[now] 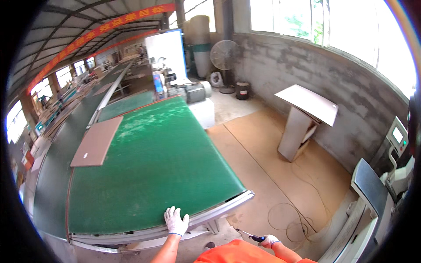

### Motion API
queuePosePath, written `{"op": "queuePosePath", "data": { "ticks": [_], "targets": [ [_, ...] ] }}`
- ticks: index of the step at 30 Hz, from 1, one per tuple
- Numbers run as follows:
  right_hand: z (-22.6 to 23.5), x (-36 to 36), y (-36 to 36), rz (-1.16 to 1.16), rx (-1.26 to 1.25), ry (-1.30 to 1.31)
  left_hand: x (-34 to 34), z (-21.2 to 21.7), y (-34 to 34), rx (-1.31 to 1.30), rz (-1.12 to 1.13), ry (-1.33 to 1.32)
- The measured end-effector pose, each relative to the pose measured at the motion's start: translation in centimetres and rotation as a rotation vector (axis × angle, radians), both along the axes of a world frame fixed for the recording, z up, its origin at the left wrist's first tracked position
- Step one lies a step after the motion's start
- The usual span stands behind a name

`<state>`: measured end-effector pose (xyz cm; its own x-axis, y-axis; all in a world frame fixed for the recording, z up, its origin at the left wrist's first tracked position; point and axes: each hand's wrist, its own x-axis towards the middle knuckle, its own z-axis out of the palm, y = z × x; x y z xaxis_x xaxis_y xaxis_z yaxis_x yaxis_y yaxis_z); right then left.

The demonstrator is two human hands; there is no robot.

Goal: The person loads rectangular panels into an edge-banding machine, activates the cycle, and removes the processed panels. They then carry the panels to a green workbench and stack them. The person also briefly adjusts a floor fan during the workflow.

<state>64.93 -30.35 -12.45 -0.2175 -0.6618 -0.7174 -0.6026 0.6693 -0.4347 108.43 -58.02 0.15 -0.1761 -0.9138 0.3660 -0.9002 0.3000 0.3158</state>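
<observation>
My left hand, in a white glove, lies on the near edge of the green conveyor belt, fingers spread and nothing in them. Lower and to the right, my gloved right hand is closed round a thin-shafted tool with a dark blue-and-black handle. Its slender tip points left, toward the belt's metal end frame; the exact kind of tool is too small to tell. On the belt's far left side a flat brown panel lies across the seam with the neighbouring belt.
A thin cable or hose lies coiled on the brown floor sheets at right. Beyond stands a small stand with a pale board on top. A machine with a lit screen is at far right. A motor sits past the belt.
</observation>
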Motion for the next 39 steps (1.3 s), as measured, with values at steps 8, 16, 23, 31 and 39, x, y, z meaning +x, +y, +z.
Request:
{"op": "queuePosePath", "data": {
  "ticks": [8, 16, 23, 31, 39],
  "targets": [
    [-3.5, -10.9, 14.2, -0.525, 0.037, -0.071, -23.6, 1.4, 1.7, 0.039, -0.471, 0.187],
    [-1.4, -16.5, 11.7, -0.862, -0.199, -0.089, -38.2, 2.5, -0.2, 0.181, -0.689, 0.215],
    [1.3, -28.1, 0.3, -0.885, -0.212, -0.094, -50.3, -0.2, -9.4, 0.398, -0.589, 0.303],
    [-0.6, -46.6, -11.5, -0.88, -0.219, 0.085, -63.7, -4.2, -23.7, 0.719, -0.471, 0.634],
    [-1.7, -59.9, -35.3, -0.705, -0.226, 0.051, -74.7, 2.1, -45.3, 0.745, -0.453, 0.839]
  ]
}}
